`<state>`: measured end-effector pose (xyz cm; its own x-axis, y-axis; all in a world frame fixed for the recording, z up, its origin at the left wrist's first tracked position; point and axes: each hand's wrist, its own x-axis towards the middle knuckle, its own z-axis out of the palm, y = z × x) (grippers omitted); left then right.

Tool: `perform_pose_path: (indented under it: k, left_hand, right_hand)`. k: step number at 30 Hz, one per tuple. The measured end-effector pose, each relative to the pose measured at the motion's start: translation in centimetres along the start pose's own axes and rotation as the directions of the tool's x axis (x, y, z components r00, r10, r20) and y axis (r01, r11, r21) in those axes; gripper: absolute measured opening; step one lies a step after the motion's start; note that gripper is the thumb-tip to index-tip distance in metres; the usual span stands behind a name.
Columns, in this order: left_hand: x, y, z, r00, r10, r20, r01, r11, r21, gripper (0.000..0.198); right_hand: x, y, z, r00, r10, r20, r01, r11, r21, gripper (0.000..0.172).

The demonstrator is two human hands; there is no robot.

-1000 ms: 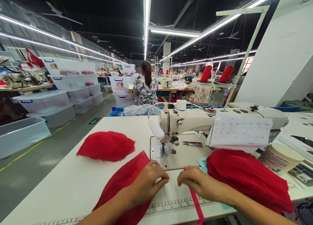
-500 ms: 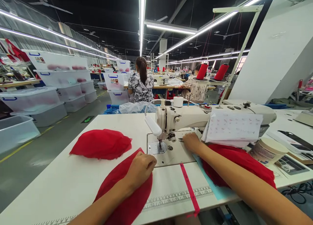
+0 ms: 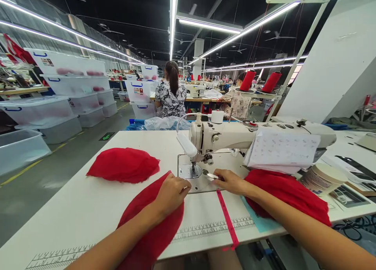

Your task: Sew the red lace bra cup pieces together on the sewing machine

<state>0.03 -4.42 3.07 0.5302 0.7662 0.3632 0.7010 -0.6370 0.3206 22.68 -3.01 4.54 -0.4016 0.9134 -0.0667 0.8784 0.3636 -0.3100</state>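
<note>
My left hand (image 3: 174, 193) is closed on the upper edge of a curved red fabric piece (image 3: 138, 238) that lies over the front of the table. In my right hand (image 3: 230, 182) is a small pair of metal thread snips (image 3: 212, 176), blades pointing left toward the needle plate. Both hands are in front of the white sewing machine (image 3: 221, 135), whose presser foot (image 3: 193, 169) stands just beyond my left hand. Another red fabric pile (image 3: 123, 165) lies on the left of the table, apart from the hands.
More red fabric (image 3: 289, 193) lies under my right forearm, beside a large cream cone (image 3: 321, 180). Paper sheets (image 3: 283, 150) hang on the machine. A red tape strip (image 3: 227, 219) crosses the printed ruler. Plastic bins (image 3: 79, 86) are stacked at left; a person (image 3: 171, 91) sits ahead.
My right hand has come left and nearer from beneath the machine arm, bringing the thread snips toward the needle area. The left hand stays on the red fabric piece. The view tilts slightly.
</note>
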Motion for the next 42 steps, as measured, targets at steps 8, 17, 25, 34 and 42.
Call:
perform_pose_path:
  k: [8, 17, 25, 34, 42]
  left_hand:
    - [0.1, 0.5, 0.1, 0.999, 0.024, 0.026, -0.026, 0.997, 0.071, 0.022]
    - [0.8, 0.7, -0.4, 0.986, -0.149, 0.079, 0.146, 0.988, 0.041, 0.021]
    - [4.2, -1.0, 0.2, 0.931, -0.358, 0.065, 0.356, 0.933, 0.048, 0.018]
    - [6.0, -2.0, 2.3, 0.883, -0.469, -0.015, 0.470, 0.883, 0.008, 0.012]
    - [6.2, -2.0, 2.6, 0.923, -0.383, -0.047, 0.383, 0.924, -0.011, 0.013]
  right_hand:
    - [-0.2, -2.8, 0.7, 0.991, -0.121, 0.055, 0.111, 0.980, 0.163, 0.011]
    - [0.3, -1.6, 1.1, 0.999, -0.023, -0.044, 0.025, 0.999, 0.039, 0.016]
    - [2.0, 1.1, 1.7, 0.940, 0.172, -0.296, -0.214, 0.970, -0.113, 0.017]
    - [4.5, -1.7, 4.0, 0.932, 0.085, -0.353, -0.045, 0.992, 0.119, 0.032]
    - [7.2, -1.5, 5.3, 0.894, 0.172, -0.415, -0.062, 0.962, 0.267, 0.029]
